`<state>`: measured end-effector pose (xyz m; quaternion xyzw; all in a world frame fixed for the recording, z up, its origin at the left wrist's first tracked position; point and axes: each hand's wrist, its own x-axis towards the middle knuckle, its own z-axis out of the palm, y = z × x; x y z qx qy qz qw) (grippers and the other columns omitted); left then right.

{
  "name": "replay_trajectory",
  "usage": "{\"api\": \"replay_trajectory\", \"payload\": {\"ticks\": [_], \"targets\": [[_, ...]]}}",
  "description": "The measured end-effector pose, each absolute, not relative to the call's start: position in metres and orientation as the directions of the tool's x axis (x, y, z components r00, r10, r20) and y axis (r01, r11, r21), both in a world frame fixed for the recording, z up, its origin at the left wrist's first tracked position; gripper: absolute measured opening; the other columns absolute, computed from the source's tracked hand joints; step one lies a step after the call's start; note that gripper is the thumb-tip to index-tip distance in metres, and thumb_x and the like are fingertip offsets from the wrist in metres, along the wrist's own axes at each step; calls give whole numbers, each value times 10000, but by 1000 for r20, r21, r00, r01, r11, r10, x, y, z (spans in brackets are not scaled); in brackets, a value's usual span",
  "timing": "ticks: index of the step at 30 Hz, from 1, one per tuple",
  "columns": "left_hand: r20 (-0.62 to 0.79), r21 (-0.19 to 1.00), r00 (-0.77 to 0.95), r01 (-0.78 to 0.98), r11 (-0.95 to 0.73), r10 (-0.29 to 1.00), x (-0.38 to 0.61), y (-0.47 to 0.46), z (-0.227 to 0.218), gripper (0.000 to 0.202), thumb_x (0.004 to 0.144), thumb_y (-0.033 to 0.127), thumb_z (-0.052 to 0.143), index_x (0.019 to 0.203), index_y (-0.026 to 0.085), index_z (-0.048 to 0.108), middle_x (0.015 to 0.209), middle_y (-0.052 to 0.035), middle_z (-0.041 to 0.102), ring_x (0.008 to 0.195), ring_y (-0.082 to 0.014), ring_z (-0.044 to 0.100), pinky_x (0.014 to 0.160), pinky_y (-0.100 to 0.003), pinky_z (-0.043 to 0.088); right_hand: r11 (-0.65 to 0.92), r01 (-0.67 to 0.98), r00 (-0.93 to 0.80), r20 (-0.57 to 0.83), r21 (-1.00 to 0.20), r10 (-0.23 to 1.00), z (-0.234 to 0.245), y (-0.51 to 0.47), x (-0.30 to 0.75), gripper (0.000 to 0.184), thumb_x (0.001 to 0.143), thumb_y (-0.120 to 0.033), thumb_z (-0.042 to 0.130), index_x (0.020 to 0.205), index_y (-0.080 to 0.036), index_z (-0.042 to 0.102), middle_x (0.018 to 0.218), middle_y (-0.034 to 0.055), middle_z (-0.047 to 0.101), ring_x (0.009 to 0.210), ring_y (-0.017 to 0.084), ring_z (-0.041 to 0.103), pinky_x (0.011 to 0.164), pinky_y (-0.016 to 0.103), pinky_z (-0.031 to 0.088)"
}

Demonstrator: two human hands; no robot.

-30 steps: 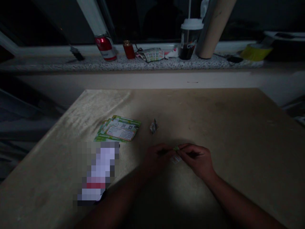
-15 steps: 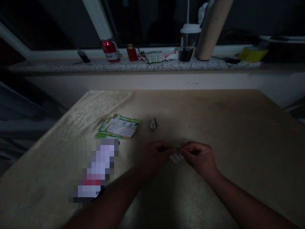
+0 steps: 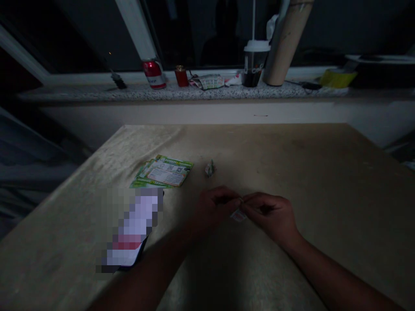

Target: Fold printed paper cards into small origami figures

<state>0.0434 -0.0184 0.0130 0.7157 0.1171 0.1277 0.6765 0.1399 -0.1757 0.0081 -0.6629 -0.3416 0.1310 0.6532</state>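
Note:
Between my hands, low over the table, is a small piece of printed paper point(image 3: 239, 215), pale with reddish print on the part that shows. My left hand point(image 3: 218, 208) pinches its upper left edge. Thumb and fingers of my right hand point(image 3: 275, 215) pinch the same edge from the other side, and the fingertips of both hands nearly meet. Most of the paper's top is hidden by the fingers. Beyond my left hand lies a small folded or crumpled bit of printed paper point(image 3: 210, 169). Farther left, several green-and-white leaflets point(image 3: 168, 172) lie in a fanned stack.
A blurred-out phone point(image 3: 138, 229) with a lit screen lies beside my left forearm. Along the granite sill point(image 3: 129, 94) stand a red can point(image 3: 154, 74), a red-orange container point(image 3: 181, 77), a lidded cup with a straw point(image 3: 254, 65), a cardboard tube point(image 3: 285, 52) and yellow tape point(image 3: 338, 78).
My fingertips have closed nearer together over the paper's top edge, so its green part no longer shows. The view has tilted up slightly. The leaflets and folded bit stay put.

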Motion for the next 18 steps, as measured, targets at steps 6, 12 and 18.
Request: {"api": "replay_trajectory", "payload": {"ticks": [6,12,18], "targets": [[119,989,939,-85,-118,322,44,-14,30,105,795,254,721,765,156,745,733,-9,685,696,-128,617,669,-235,470,52,348,708,298,-936,641,27,-182,138,36,733,-199,810,740,-201,775,723,36,790,600,139,715,558,212,562],[101,992,918,-64,-107,383,45,-21,35,110,793,252,713,741,156,715,677,3,683,646,-126,620,646,-235,484,47,228,747,205,-973,633,26,-184,143,65,707,-220,836,749,-216,787,665,15,780,574,135,724,551,200,575],[86,994,874,-46,-94,479,58,-23,18,95,811,250,701,790,159,718,734,0,696,691,-129,631,668,-229,488,68,161,800,171,-985,575,7,-175,153,128,728,-273,818,825,-207,769,703,24,786,587,150,731,563,231,603]]}}
